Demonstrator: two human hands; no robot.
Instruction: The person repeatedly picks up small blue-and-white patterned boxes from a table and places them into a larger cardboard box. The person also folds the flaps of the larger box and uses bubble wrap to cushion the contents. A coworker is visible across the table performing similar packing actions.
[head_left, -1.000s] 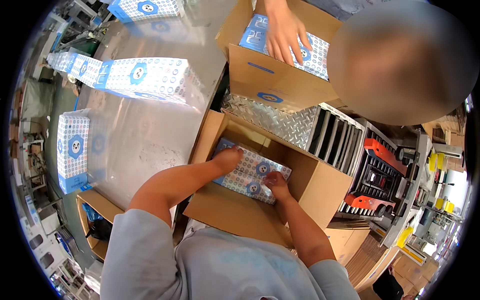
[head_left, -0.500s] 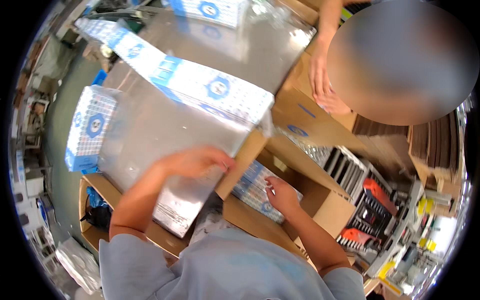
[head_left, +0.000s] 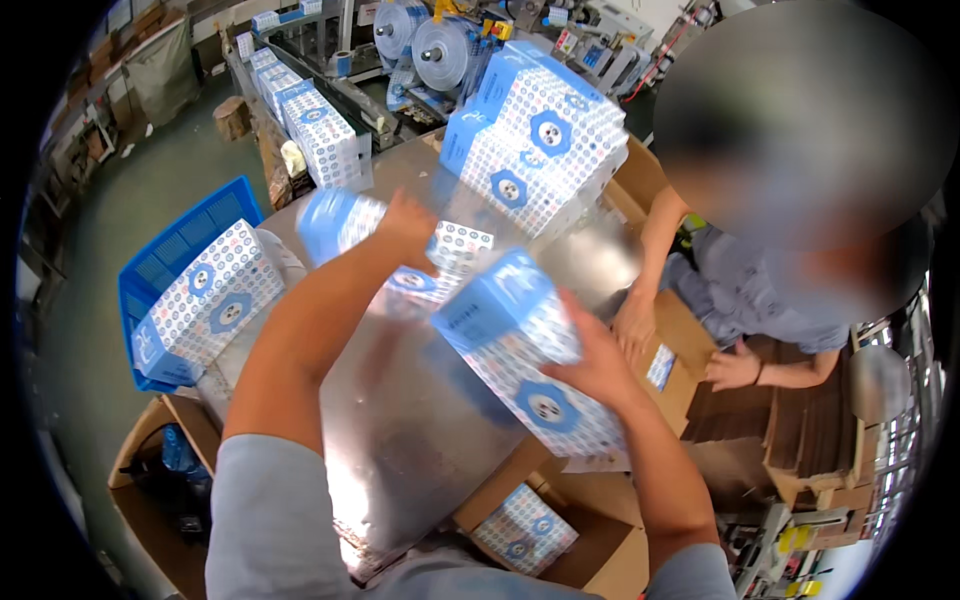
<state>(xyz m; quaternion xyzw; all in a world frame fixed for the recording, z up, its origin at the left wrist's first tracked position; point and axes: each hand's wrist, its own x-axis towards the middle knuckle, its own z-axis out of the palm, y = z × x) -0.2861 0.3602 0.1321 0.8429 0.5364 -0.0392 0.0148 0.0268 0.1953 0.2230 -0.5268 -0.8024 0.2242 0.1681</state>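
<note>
R hand (head_left: 600, 365): bent round the R side of the held pack, pinching it; thumb on the face that looks up, other fingers partly out of sight.
Held pack (head_left: 525, 355): blue + white, touching R hand, on its L. Long way slants: blue end ahead + L of hand, dotted end back toward body. Tilted, w/ metal table (head_left: 400, 400) showing past it; can't tell how high up it is.
Brown box (head_left: 600, 495): body side of R hand, a bit L, nr the held pack's dotted end. R hand is nearer to it than L hand.
Boxed pack (head_left: 525, 530): down in that box, back + L from R hand.
L hand (head_left: 408, 232): ahead + L of R hand, laid across the 2nd pack. Fingers blurry + half hid, so can't tell if it pinches or just rests.
2nd pack (head_left: 408, 281): under L hand; blue end sticks out L of it, dotted end R. Long way goes abt side to side. L hand is nearer.
Co-worker's hand (head_left: 635, 322): just R of R hand, by another box (head_left: 685, 345).
Pack stack (head_left: 540, 135): ahead + R of L hand, well past R hand.
Blue crate (head_left: 165, 255): far off L of L hand, a pack (head_left: 215, 300) beside it.
</note>
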